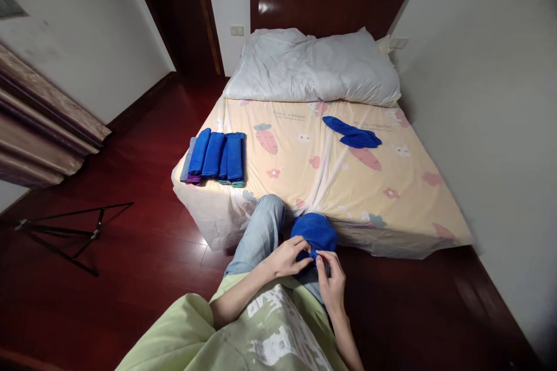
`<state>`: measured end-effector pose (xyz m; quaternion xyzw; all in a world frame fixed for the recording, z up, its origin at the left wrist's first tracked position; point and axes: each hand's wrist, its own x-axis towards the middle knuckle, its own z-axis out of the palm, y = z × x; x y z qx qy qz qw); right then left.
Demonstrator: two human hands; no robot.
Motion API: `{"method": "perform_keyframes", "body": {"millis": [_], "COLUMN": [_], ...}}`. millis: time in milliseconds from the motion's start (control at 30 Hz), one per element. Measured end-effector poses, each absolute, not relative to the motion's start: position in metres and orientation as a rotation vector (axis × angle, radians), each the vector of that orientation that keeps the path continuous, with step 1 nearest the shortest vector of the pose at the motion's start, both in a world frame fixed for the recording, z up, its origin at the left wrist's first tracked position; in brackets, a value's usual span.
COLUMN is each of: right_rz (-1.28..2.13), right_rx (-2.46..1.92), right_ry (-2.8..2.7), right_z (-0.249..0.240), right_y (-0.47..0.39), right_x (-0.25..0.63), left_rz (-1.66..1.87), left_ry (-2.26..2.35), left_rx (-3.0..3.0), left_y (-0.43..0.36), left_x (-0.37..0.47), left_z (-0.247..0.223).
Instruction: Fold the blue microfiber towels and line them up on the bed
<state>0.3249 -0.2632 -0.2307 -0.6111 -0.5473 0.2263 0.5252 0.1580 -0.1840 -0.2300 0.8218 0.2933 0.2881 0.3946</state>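
A blue cloth (317, 231) is draped over my right knee, near the foot of the bed. My left hand (288, 256) pinches its near edge, with thumb and fingers curled together. Close beside it, my right hand (332, 282) grips the same edge between thumb and fingertips, where the fabric is bunched. What exactly lies between the fingertips is partly hidden. Folded blue cloths (214, 154) lie in a row at the bed's left front corner, with grey, purple and green ones under or beside them. Further right on the sheet, another blue cloth (360, 137) lies crumpled.
The bed (287, 185) has a carrot-patterned sheet, and a pale quilt (304, 64) is piled by the dark headboard (322, 3). A black tripod-like stand (65, 231) is on the red floor at left, near a curtain (39, 127). A wall borders the right side.
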Motion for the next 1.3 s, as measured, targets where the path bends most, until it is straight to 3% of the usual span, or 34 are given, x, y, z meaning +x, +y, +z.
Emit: {"method": "perform_keyframes", "body": {"millis": [500,933,1300], "right_rz": [0.612,0.445,0.513], "right_rx": [-1.544,-1.541,-1.717], "right_ry": [-1.194,-1.388,-1.413], "right_z": [-0.234,-0.193,-0.236], "right_y": [-0.281,-0.253,-0.256], "right_x": [0.321,0.323,0.344], "left_rz": [0.712,0.701,1.100], "left_ry": [0.786,0.702,0.646], "left_rx": [2.045,2.219,2.286], "left_y": [-0.194,-0.191,-0.189], "left_x": [0.170,0.143,0.076], "left_z": [-0.242,-0.165,-0.098]}}
